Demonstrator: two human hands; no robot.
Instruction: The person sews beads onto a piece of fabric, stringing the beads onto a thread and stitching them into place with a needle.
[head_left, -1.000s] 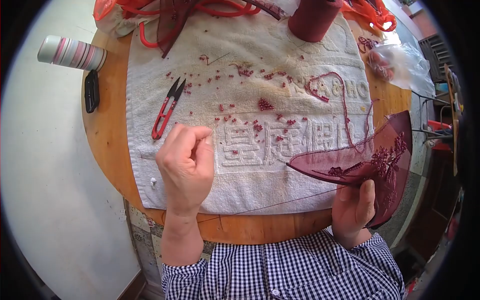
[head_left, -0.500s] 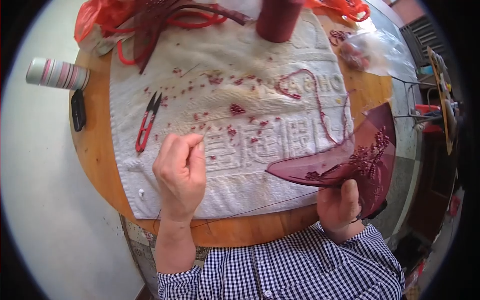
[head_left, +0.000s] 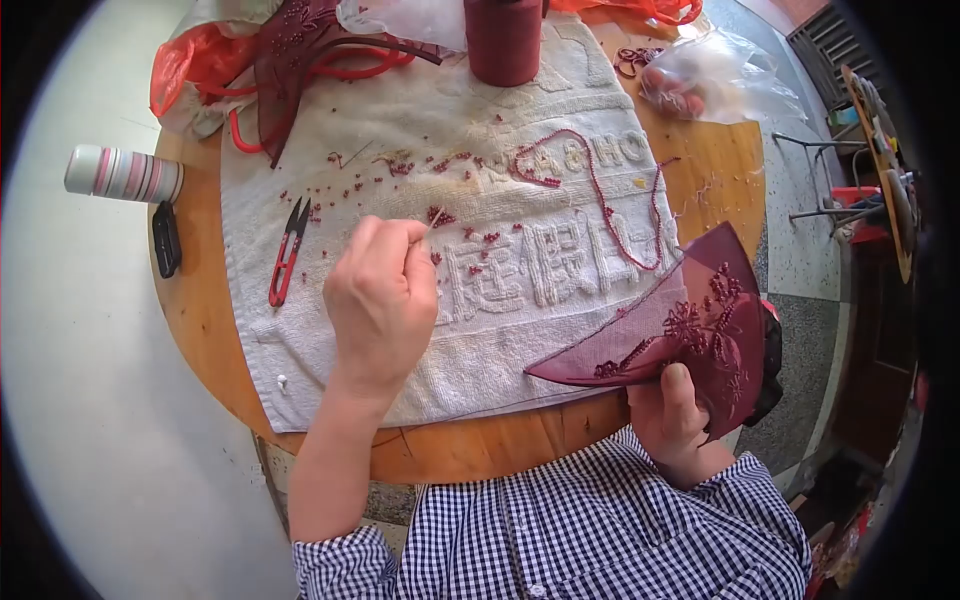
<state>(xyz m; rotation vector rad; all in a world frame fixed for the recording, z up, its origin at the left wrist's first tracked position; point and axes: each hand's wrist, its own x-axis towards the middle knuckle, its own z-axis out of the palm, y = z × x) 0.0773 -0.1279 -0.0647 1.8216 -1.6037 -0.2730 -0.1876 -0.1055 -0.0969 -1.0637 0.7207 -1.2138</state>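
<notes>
The left hand (head_left: pixel 378 285) is held over the towel (head_left: pixel 480 375), thumb and forefinger pinched narrow on what looks like a needle (head_left: pixel 434 221). It is so thin that I can barely make it out, and I can't tell whether its tip touches the bead clump (head_left: pixel 441 216) just past the fingertips. The other fingers curl under, out of my sight, and the hand covers part of the towel's raised lettering.

The right hand (head_left: pixel 668 422) grips the sheer burgundy fabric (head_left: pixel 636 345) beyond the towel's near right corner. Only the thumb shows clearly in front, near the beaded flowers (head_left: pixel 690 325); most of the fingers are lost behind the cloth. Something black (head_left: pixel 769 375) pokes out past the fabric's right edge, too covered to name.

A strand of beads (head_left: pixel 597 190) loops over the towel, its lower bend near the fabric; whether the two are joined, I can't tell. The red-handled snips (head_left: pixel 286 262) lie to the left of the left hand, points away from the person. At the far side, a burgundy cone (head_left: pixel 503 42) is cut off at the top, and a clear plastic bag (head_left: pixel 715 80) blurs the reddish things inside it.
</notes>
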